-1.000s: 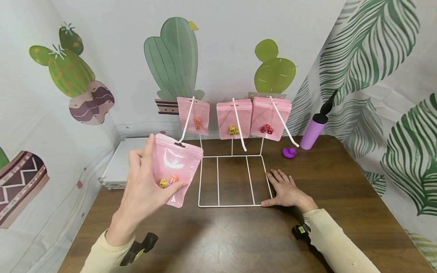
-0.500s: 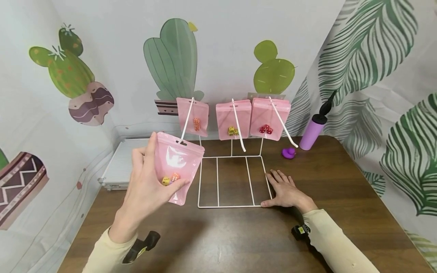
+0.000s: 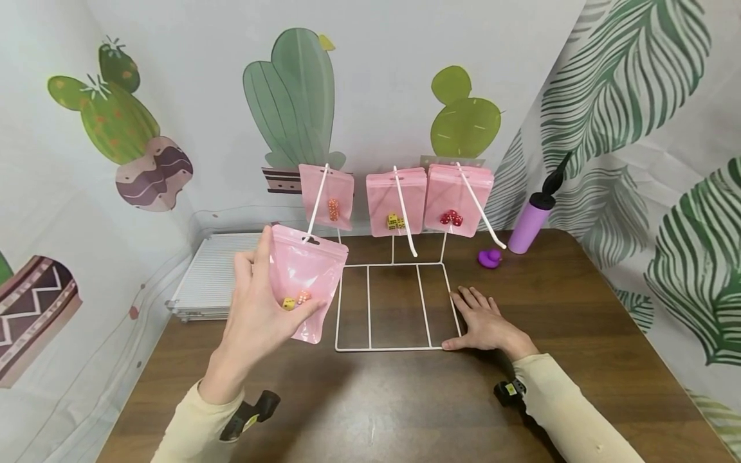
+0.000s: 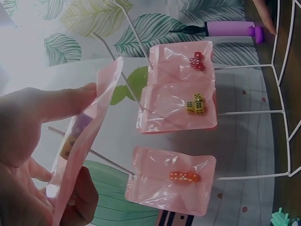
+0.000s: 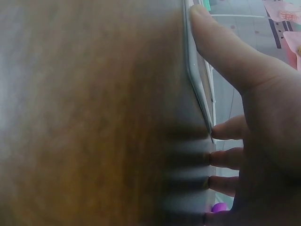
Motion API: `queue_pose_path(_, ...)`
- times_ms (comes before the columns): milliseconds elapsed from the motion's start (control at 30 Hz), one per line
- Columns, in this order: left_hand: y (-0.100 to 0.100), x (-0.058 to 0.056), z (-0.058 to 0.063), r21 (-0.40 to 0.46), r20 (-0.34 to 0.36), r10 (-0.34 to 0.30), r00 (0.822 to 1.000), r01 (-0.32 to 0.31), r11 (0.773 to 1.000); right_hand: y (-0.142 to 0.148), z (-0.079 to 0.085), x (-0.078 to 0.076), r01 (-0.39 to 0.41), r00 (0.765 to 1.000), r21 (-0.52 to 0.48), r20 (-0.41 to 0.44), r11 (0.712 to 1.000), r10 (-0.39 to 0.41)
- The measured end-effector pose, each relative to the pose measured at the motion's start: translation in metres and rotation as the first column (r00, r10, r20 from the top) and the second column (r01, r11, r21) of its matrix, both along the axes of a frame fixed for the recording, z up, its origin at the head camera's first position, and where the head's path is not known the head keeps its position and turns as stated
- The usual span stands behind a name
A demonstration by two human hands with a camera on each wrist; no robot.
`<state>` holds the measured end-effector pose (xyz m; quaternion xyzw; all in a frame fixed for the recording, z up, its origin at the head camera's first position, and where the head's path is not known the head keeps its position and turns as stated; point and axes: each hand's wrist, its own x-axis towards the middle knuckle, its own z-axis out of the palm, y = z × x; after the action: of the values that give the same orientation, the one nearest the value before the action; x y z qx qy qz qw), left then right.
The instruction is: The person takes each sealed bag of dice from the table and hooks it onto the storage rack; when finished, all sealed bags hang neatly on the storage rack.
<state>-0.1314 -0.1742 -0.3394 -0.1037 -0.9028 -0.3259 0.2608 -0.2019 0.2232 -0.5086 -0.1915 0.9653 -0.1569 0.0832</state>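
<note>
My left hand (image 3: pixel 255 315) pinches a pink zip bag (image 3: pixel 312 270) between thumb and fingers. A yellow die (image 3: pixel 289 303) and an orange die (image 3: pixel 303 296) show inside it; something purple shows in the left wrist view. The bag's hang hole is at the tip of the left prong (image 3: pixel 316 202) of a white wire display rack (image 3: pixel 393 349). Whether the tip passes through the hole I cannot tell. My right hand (image 3: pixel 483 321) lies with spread fingers on the rack's right front corner. Pink bags of orange (image 4: pixel 184 176), yellow (image 4: pixel 196 104) and red dice (image 4: pixel 197 61) hang from the prongs.
A purple rubber duck (image 3: pixel 490 258) and a purple hand pump (image 3: pixel 529 225) stand at the table's back right. A silver ribbed case (image 3: pixel 208 270) lies at the back left. Patterned cloth hangs behind the brown table (image 3: pixel 370 405).
My left hand has moved slightly right with the bag, bringing the hang hole across the prong's tip. My right hand stays on the rack's base.
</note>
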Motion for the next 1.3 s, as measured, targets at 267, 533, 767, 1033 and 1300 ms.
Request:
queue_pose_path(267, 0.005, -0.006, -0.005, 0.017, 0.032, 0.041, 0.999, -0.042, 0.999, 0.0, 0.002, 0.001, -0.001, 1.0, -0.003, -0.001, 1.0, 0.001)
queue_pose_path(533, 0.023, -0.069, -0.029, 0.041, -0.007, 0.132, 0.991, -0.132, 0.99, 0.001, 0.0, 0.003, -0.001, 1.0, -0.011, 0.006, 1.0, 0.001)
queue_pose_path(767, 0.039, -0.141, -0.039, 0.035, -0.04, 0.2, 0.979, -0.199, 0.979, 0.002, -0.003, 0.004, -0.006, 1.0, 0.001, -0.006, 1.0, 0.006)
queue_pose_path(1033, 0.038, -0.177, -0.043, 0.052, -0.119, 0.22, 0.968, -0.216, 0.975, 0.001, -0.001, 0.004, -0.006, 1.0, 0.0, -0.011, 1.0, 0.006)
queue_pose_path(1300, 0.038, -0.175, -0.042, 0.071, -0.107, 0.23, 0.967, -0.223, 0.972, 0.001, 0.001, 0.002, -0.008, 1.0, 0.005, -0.021, 1.0, 0.008)
